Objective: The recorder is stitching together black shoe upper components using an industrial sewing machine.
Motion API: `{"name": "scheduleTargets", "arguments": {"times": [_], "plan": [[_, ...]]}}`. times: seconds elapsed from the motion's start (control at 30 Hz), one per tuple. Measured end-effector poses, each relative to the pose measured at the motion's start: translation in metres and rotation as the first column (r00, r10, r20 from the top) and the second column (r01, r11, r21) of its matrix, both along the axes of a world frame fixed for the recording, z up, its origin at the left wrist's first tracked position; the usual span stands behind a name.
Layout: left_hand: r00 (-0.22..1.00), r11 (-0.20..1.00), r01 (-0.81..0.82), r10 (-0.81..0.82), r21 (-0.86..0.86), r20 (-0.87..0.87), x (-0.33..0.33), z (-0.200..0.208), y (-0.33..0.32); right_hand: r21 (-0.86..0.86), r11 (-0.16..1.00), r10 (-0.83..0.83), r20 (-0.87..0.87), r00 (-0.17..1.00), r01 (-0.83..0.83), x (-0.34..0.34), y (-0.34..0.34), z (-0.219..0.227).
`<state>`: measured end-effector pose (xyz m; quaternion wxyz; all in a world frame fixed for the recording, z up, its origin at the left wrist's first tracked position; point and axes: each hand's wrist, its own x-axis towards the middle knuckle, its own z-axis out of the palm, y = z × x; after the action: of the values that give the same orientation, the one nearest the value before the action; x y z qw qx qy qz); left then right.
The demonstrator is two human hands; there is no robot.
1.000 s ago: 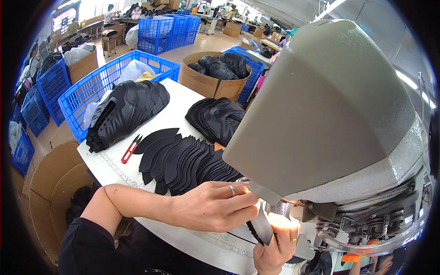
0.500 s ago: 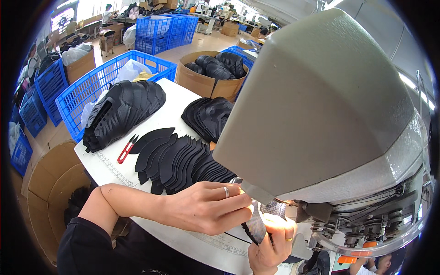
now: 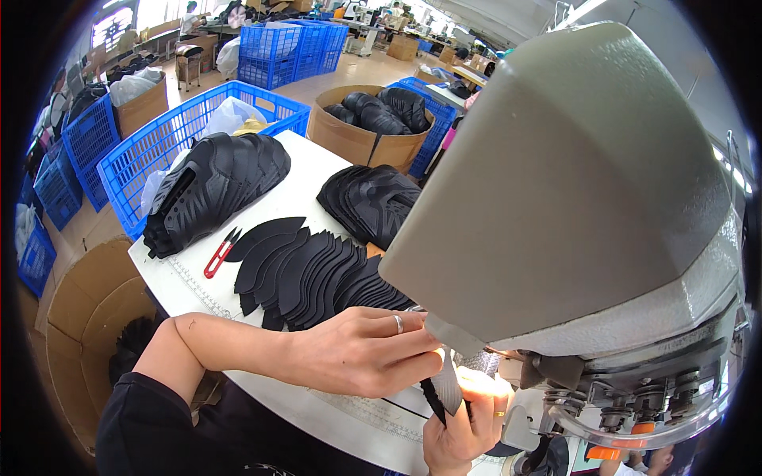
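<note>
Under the head of a large grey-beige sewing machine [image 3: 563, 190], both my hands grip one shoe upper piece, grey mesh on one side with a black edge [image 3: 449, 387]. My left hand [image 3: 381, 351], wearing a ring, reaches across from the left with its fingers bent and pinched at the piece's upper part. Below and to the right, my right hand [image 3: 468, 416] has thumb and fingers closed on the lower part, lit by the machine lamp. The needle area is hidden behind the machine's cover and my fingers.
Fanned black curved pieces [image 3: 309, 274] lie beyond my left forearm, beside red-handled thread snips [image 3: 222, 252]. Stacked black shoe uppers [image 3: 218, 186] and another stack [image 3: 369, 202] stand farther back. Beyond the white table [image 3: 298, 151] are a blue crate [image 3: 127, 178] and cardboard bins [image 3: 79, 317].
The view has shifted slightly, so the machine appears a little farther right. Both hands keep their hold on the piece, with only slight finger movement.
</note>
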<state>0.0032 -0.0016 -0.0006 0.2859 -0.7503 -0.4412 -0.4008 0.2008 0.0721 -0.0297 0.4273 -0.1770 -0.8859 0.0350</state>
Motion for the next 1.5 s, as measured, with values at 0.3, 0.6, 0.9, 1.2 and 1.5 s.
{"name": "scheduleTargets", "arguments": {"times": [0.3,0.6,0.9,1.2,1.5], "plan": [[0.999,0.994,0.017,-0.02,-0.107,-0.025,-0.004,0.009,-0.002,0.154,0.984,-0.089,-0.012,0.996,0.09,-0.006,-0.001,0.007],[0.999,0.994,0.035,-0.037,-0.105,-0.019,-0.007,0.012,-0.001,0.077,0.997,0.018,0.027,0.999,-0.02,0.0,0.008,0.01],[0.998,0.998,0.022,-0.025,-0.054,-0.056,-0.008,0.009,-0.001,0.082,0.993,0.09,0.007,0.996,-0.09,0.0,0.007,0.009],[0.997,0.995,0.044,-0.05,-0.086,-0.064,-0.015,0.008,0.002,0.004,1.0,-0.031,0.163,0.986,0.03,-0.001,-0.009,0.025],[0.995,0.995,0.084,-0.087,-0.061,-0.055,-0.012,0.011,-0.001,-0.016,1.0,-0.011,0.154,0.988,0.014,0.003,-0.009,0.03]]}}
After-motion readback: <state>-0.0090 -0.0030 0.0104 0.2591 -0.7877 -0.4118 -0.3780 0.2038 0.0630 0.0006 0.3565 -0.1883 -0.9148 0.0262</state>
